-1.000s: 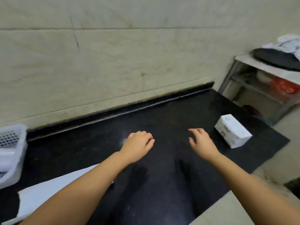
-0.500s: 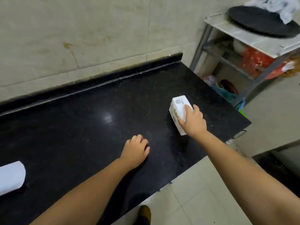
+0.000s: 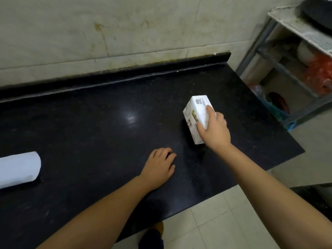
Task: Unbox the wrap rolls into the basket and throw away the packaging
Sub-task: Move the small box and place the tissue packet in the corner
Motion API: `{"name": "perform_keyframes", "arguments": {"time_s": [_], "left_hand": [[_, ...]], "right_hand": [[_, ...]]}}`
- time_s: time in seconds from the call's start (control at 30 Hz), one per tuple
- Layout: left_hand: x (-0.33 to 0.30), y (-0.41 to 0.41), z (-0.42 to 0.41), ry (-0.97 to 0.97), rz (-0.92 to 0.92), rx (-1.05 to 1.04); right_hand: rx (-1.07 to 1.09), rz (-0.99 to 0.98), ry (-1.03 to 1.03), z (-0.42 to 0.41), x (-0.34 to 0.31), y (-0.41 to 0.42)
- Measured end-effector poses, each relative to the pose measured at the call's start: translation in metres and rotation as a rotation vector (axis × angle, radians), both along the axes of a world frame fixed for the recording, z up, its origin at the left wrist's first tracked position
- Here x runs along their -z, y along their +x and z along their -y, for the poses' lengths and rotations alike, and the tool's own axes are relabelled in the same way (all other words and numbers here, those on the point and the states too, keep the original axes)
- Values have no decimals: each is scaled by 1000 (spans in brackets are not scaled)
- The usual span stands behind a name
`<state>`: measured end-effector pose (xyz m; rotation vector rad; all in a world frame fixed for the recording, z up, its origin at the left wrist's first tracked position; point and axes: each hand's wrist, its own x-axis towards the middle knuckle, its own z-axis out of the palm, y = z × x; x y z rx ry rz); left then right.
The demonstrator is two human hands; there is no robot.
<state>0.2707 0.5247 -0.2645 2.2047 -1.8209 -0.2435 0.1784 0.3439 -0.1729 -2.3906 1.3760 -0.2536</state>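
A small white box (image 3: 196, 112) with printed labels is on the black counter (image 3: 89, 126) at the right, tilted up on one edge. My right hand (image 3: 214, 131) grips its near end, fingers over the top and thumb on the side. My left hand (image 3: 159, 168) rests flat on the counter, palm down, holding nothing, a little left of and nearer than the box. The basket is out of view.
A white paper roll (image 3: 18, 168) lies at the counter's left edge. A metal shelf rack (image 3: 294, 56) with bags and a dark pan stands right of the counter. Tiled floor and my foot (image 3: 155, 234) show below the counter's front edge.
The view swung right, so the basket left the frame. My right hand reached the box, closed on it and has tipped it up. The left hand settled flat on the counter.
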Motion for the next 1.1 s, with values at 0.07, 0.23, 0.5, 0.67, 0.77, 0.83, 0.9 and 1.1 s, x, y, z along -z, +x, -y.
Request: {"name": "perform_keyframes", "arguments": {"time_s": [0.07, 0.23, 0.5, 0.67, 0.77, 0.83, 0.9, 1.1], "left_hand": [[-7, 14, -14, 10, -81, 14], [-36, 78, -111, -132, -154, -174], [-78, 206, -367, -366, -183, -785], [-92, 255, -552, -446, -98, -1104], [-87, 264, -666, -404, -52, -1319], [-80, 269, -734, -331, -38, -1456], [-71, 275, -790, -259, -8, -1598], [-42, 307, -884, 35, 22, -1822]], "right_hand": [[-79, 47, 4, -21, -9, 33], [-285, 138, 42, -107, -35, 126], [-680, 387, 274, -337, -65, 275], [-1040, 407, 380, -515, -72, 350], [-1158, 287, 537, -619, -57, 380], [-1181, 163, 680, -683, -43, 392], [-1183, 69, 778, -737, -25, 399], [-913, 6, 987, -823, 24, 404]]}}
